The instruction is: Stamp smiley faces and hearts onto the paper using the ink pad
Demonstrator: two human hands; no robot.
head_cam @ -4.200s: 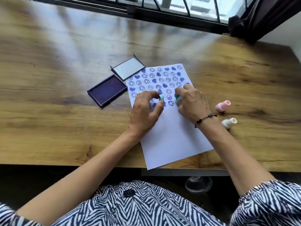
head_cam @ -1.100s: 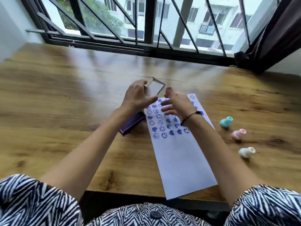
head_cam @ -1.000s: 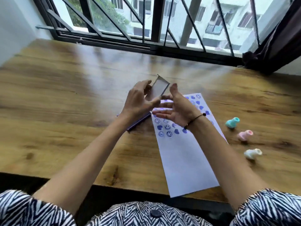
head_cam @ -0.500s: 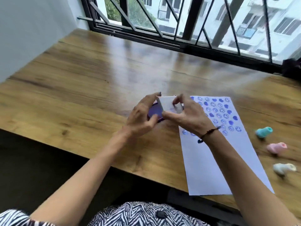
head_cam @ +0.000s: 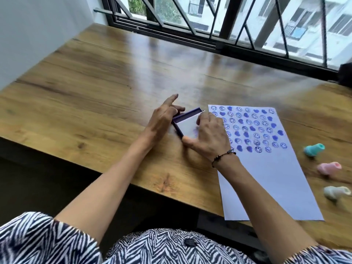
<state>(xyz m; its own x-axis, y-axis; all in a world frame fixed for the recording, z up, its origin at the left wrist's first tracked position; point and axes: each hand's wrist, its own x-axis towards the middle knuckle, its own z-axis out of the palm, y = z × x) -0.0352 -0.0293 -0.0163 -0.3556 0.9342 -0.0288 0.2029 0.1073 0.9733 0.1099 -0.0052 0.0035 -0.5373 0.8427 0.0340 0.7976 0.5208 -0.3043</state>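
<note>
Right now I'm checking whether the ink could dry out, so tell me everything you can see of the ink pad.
The ink pad is a flat rectangular case with dark purple edges. Its pale lid is down over it, faintly ink-smudged, so no ink surface shows. It lies on the wooden table, just left of the paper. The left hand touches its left side; the right hand presses on the lid.

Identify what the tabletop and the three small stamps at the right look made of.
Brown wooden tabletop: wood or wood-look laminate, semi-gloss; visible grain, knots and window glare. Teal stamp, pink stamp and white stamp: probably moulded plastic or rubber, matte pastel; blur leaves it open.
</note>
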